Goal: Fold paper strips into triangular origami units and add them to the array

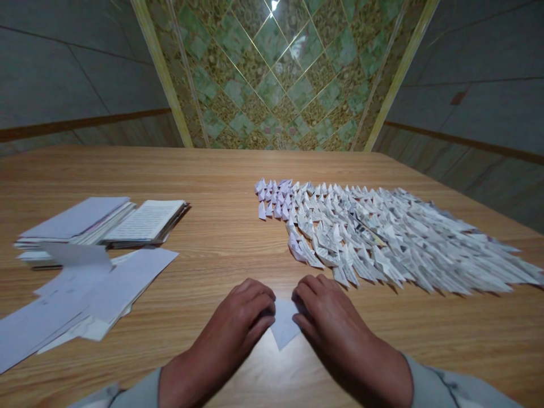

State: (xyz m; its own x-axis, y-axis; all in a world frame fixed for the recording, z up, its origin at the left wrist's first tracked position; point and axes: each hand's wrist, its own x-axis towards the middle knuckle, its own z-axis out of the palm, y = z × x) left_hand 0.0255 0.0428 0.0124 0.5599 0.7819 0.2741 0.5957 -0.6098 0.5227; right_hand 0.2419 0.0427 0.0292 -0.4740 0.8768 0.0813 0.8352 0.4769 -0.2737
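Observation:
A small piece of folded white paper [284, 326] lies low over the table in front of me, one corner pointing toward me. My left hand [249, 311] pinches its left edge, and my right hand [318, 310] pinches its right edge. Both sets of fingers are curled, with the fingertips partly hidden behind the paper. Beyond my right hand, rows of small folded paper boats [382, 238] spread to the right, mostly printed white paper. A few pale purple boats [274, 198] stand at the left end of those rows.
The wooden table [212, 226] reaches back to a tiled wall [272, 73]. On the left, loose paper sheets [127, 289] overlap, with a paper stack [76, 218] and a smaller printed stack [147, 221] behind them.

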